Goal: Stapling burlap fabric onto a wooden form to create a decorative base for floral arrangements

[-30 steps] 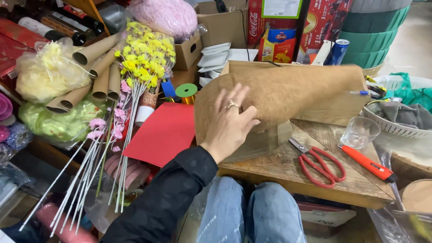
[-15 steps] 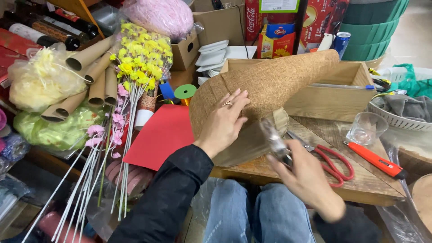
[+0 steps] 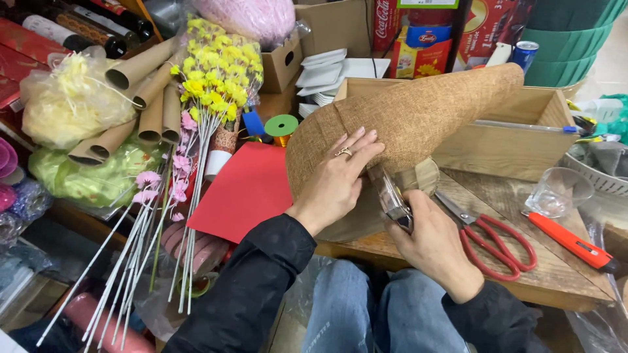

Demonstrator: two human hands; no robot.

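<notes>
A brown burlap sheet (image 3: 425,111) is curled into a cone over the wooden table (image 3: 556,274). My left hand (image 3: 337,180) presses flat on the cone's near side, a ring on one finger. My right hand (image 3: 425,238) is just below the cone's lower edge, gripping a small metal stapler (image 3: 392,196) whose jaw points up at the burlap seam. Both sleeves are black, and my knees in blue jeans show under the table edge.
Red-handled scissors (image 3: 494,242), an orange utility knife (image 3: 572,242) and a clear glass cup (image 3: 556,193) lie right of my hands. A wooden box (image 3: 517,147) stands behind. A red paper sheet (image 3: 245,189), artificial flower stems (image 3: 196,131) and cardboard tubes (image 3: 147,91) crowd the left.
The burlap went from a loose flat fold to a rolled cone. My right hand came into view with the stapler and moved up to the cone's lower edge.
</notes>
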